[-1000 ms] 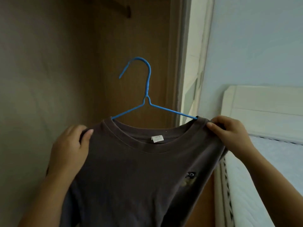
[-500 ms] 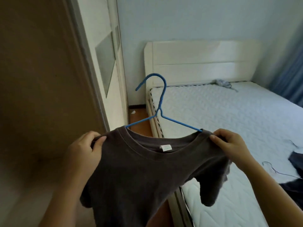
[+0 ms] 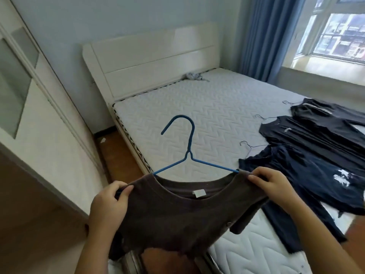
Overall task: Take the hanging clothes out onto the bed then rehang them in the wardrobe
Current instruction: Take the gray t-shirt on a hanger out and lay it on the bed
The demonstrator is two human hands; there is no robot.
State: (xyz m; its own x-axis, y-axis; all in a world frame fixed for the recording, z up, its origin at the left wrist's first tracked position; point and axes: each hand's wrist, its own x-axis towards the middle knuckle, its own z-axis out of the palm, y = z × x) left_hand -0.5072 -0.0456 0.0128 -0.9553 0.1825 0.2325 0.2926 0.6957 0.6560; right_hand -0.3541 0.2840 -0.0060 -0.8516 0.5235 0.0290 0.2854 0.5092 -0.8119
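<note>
Above the near edge of the bed (image 3: 197,107), at six o'clock in the view, the brown shirt (image 3: 177,214) hangs on its blue hanger (image 3: 189,147), clear of the mattress. The left hand (image 3: 107,204), at seven o'clock, has its grip pinching one shoulder. The right hand (image 3: 273,186), at four o'clock, pinches the other. Three dark garments (image 3: 316,175) on hangers lie toward three o'clock. This looks like the taking-out step. The next move probably calls for laying the shirt flat on bare mattress at twelve o'clock.

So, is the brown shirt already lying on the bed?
No, the left hand and right hand hold the brown shirt up by its shoulders, on its blue hanger.
</note>
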